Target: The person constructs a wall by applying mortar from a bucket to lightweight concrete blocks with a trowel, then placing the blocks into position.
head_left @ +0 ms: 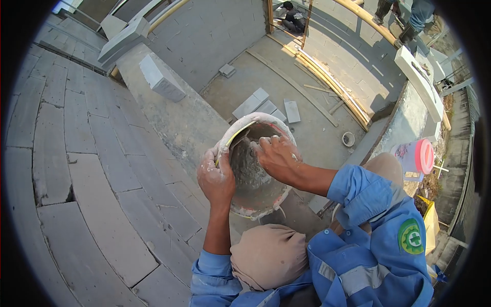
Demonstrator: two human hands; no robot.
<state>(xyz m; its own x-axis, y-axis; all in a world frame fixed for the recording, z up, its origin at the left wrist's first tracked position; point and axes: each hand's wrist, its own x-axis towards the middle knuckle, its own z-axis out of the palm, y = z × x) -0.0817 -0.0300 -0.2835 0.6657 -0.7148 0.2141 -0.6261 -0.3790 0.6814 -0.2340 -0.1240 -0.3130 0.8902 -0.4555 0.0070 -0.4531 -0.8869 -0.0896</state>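
Observation:
A round bucket [281, 126] with a whitish, mortar-crusted rim is in front of me, tilted so that its inside faces me. Wet grey mortar [249, 171] coats its inner wall and bottom. My left hand [217, 171] clasps the bucket's left rim, thumb over the edge, fingers partly hidden outside. Inside the mouth, my right hand [277, 157] is closed in a fist around a mortar-coated hand tool [242, 137], mostly hidden, whose exact kind I cannot make out. Both hands are smeared with mortar.
A block wall [110, 189] runs along the left. A loose block [160, 79] stands on a grey ledge. Below lie several blocks [250, 104], poles [335, 84] and a small pail [348, 138]. A pink-lidded jug [414, 156] is at right. A person [293, 19] crouches far off.

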